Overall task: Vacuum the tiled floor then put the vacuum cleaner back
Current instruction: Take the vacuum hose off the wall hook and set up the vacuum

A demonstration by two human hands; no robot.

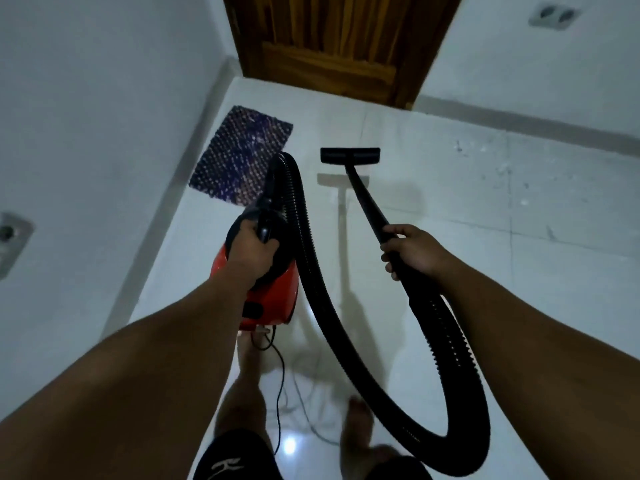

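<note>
A red and black vacuum cleaner (277, 299) hangs above the white tiled floor (485, 220), carried by its top handle in my left hand (251, 251). A black ribbed hose (325, 306) loops from the front of the body down past my legs and up to the black wand (365, 199). My right hand (410, 249) grips the wand where it meets the hose. The flat black floor nozzle (349, 155) at the wand's end rests on the tiles ahead of me, a short way in front of the door.
A dark speckled mat (239, 157) lies by the left wall. A closed wooden door (332, 43) stands straight ahead. Wall sockets sit at the left (10, 237) and upper right (554, 15). The black power cord (280, 382) trails on the floor between my bare feet (358, 424).
</note>
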